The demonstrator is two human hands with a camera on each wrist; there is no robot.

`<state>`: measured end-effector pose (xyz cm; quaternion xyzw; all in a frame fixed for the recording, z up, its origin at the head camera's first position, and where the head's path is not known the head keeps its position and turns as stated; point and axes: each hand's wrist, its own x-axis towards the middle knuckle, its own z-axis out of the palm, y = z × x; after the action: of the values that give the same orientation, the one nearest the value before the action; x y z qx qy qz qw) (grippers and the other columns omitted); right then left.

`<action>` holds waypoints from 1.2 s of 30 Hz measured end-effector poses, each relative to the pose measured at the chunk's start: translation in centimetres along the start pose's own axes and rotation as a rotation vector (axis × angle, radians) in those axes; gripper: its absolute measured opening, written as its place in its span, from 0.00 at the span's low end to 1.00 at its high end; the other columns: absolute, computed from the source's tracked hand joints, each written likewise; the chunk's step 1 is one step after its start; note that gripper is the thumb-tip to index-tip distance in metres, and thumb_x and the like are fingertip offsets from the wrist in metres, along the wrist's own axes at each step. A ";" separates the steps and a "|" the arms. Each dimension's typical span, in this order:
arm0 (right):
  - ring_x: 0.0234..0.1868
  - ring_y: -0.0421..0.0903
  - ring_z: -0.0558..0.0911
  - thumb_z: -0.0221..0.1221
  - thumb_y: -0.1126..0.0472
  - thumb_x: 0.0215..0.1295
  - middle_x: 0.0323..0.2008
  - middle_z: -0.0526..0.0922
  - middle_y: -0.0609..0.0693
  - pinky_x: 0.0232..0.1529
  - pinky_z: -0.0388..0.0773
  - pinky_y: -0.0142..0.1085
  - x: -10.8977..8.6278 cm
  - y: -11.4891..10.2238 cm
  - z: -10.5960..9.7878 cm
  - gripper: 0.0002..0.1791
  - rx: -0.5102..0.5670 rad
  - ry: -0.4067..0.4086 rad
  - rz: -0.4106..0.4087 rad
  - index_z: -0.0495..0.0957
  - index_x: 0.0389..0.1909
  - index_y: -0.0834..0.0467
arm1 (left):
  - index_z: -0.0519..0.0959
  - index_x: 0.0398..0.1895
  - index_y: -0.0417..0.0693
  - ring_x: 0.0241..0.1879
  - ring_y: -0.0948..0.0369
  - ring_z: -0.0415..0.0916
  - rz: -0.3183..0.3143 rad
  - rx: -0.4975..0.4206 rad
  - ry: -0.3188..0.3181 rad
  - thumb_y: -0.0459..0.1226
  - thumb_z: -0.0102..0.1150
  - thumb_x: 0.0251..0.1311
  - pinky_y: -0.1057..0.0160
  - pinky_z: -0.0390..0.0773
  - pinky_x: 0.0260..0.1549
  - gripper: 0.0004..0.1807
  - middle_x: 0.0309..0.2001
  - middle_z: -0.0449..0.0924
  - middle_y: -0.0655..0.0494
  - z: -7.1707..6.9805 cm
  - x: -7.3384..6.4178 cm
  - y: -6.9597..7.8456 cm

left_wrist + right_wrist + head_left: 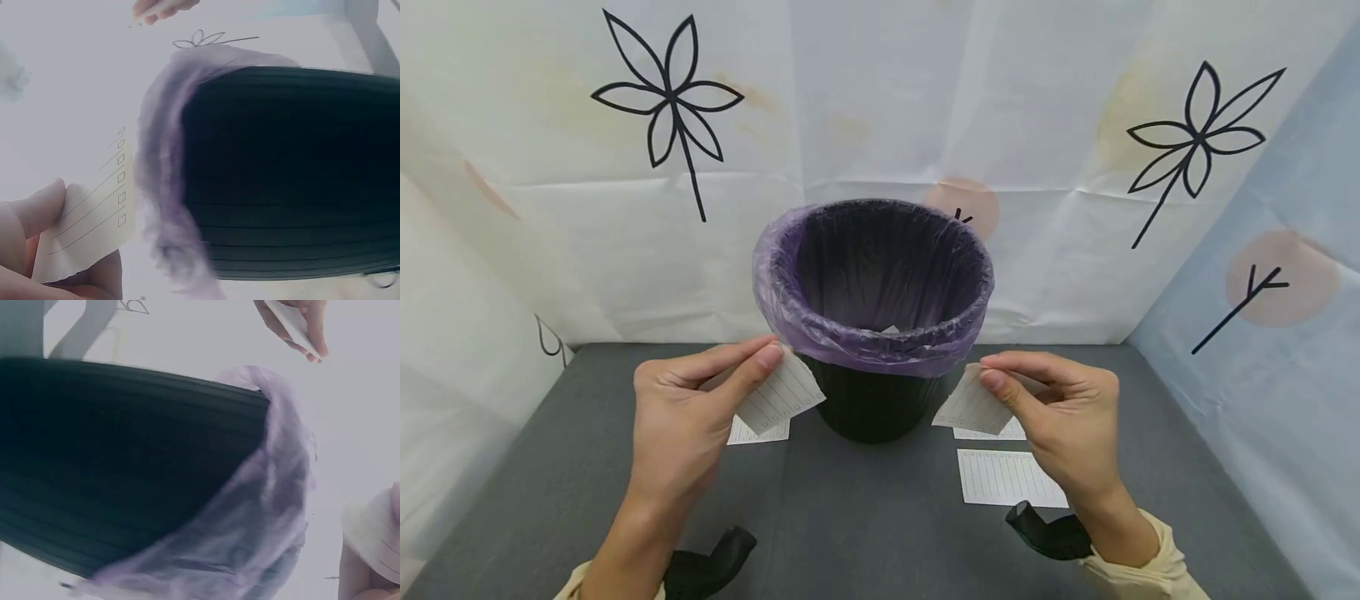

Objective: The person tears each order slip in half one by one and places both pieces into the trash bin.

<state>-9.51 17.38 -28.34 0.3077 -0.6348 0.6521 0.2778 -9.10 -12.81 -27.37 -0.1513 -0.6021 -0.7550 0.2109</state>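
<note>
My left hand (688, 408) pinches a torn piece of lined paper (782, 393) between thumb and fingers, left of the bin. In the left wrist view this paper (94, 219) shows ruled lines and a row of small printed boxes. On the other side, my right hand (1060, 408) pinches a second torn lined piece (973, 404) by its upper corner. Between the hands stands a dark ribbed bin (872, 408), its rim covered by a purple plastic liner (865, 337). A small white scrap (890, 330) shows inside, just above the near rim.
Lined paper cards lie on the dark grey table (857, 517): one (1011, 477) at right, another (988, 430) partly hidden behind it, and one (760, 432) below the left hand's paper. Black curved wrist mounts (711, 567) stick out from both wrists. A patterned cloth (880, 100) hangs behind.
</note>
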 end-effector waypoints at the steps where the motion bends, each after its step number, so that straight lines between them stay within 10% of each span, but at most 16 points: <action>1: 0.34 0.42 0.89 0.68 0.81 0.55 0.33 0.89 0.56 0.25 0.75 0.24 0.4 -0.3 -0.1 0.07 -0.003 -0.002 -0.001 0.84 0.35 0.76 | 0.83 0.40 0.19 0.41 0.54 0.88 0.019 -0.028 -0.017 0.17 0.67 0.54 0.64 0.84 0.43 0.10 0.38 0.88 0.42 0.0 0.4 0.4; 9: 0.34 0.43 0.89 0.72 0.72 0.56 0.33 0.89 0.57 0.36 0.83 0.29 3.7 -2.2 -0.3 0.10 -0.052 -0.053 -0.059 0.85 0.34 0.76 | 0.84 0.41 0.22 0.42 0.51 0.87 0.080 -0.121 -0.077 0.16 0.68 0.53 0.61 0.84 0.44 0.11 0.39 0.87 0.38 0.5 3.8 3.5; 24: 0.34 0.43 0.88 0.70 0.76 0.56 0.34 0.89 0.57 0.33 0.81 0.28 10.7 -3.1 0.6 0.07 -0.309 -0.130 -0.063 0.89 0.36 0.67 | 0.89 0.39 0.35 0.41 0.52 0.85 0.000 0.075 -0.171 0.29 0.76 0.54 0.64 0.82 0.41 0.09 0.37 0.89 0.45 5.0 10.4 6.4; 36: 0.40 0.44 0.88 0.72 0.68 0.60 0.36 0.90 0.51 0.39 0.82 0.31 16.6 -2.5 1.9 0.06 -0.267 -0.166 0.202 0.90 0.37 0.63 | 0.90 0.39 0.42 0.48 0.56 0.78 -0.119 0.251 -0.200 0.34 0.76 0.56 0.61 0.79 0.45 0.09 0.47 0.85 0.46 7.6 15.1 6.9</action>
<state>-18.43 15.09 -14.22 0.2552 -0.7642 0.5590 0.1960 -18.88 -8.74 -12.51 -0.1622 -0.7177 -0.6661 0.1219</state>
